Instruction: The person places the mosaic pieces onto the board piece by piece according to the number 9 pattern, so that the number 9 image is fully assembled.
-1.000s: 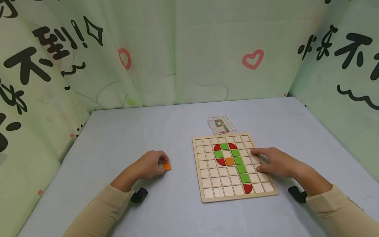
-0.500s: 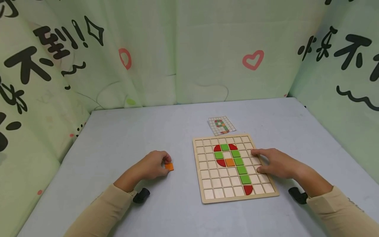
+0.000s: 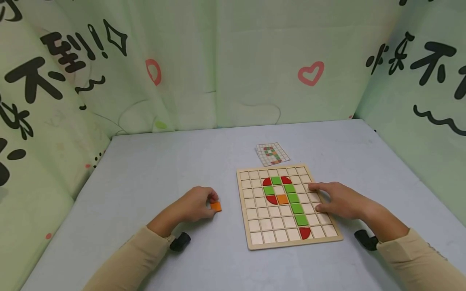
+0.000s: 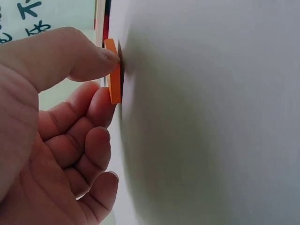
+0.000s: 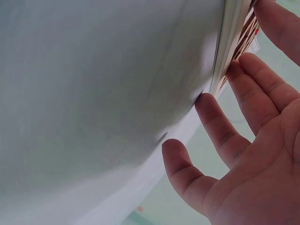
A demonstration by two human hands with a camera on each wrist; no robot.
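Observation:
Between thumb and fingertips, my left hand pinches an orange square tile, just above or on the table left of the board. The left wrist view shows that orange tile edge-on, close to the white surface, with the other fingers loosely curled beneath. A wooden grid board lies flat; green squares, red rounded pieces and one orange square sit in its cells, forming a hooked shape. My right hand rests on the board's right edge, fingers extended. In the right wrist view its fingers touch the board's side.
Behind the board lies a pattern card with a similar coloured figure on a grid. A white cloth covers the table. Pale green curtains with black lettering stand around the back and sides.
My left hand has slid a little to the right toward the board, carrying the orange tile. The right hand and the board have stayed in place.

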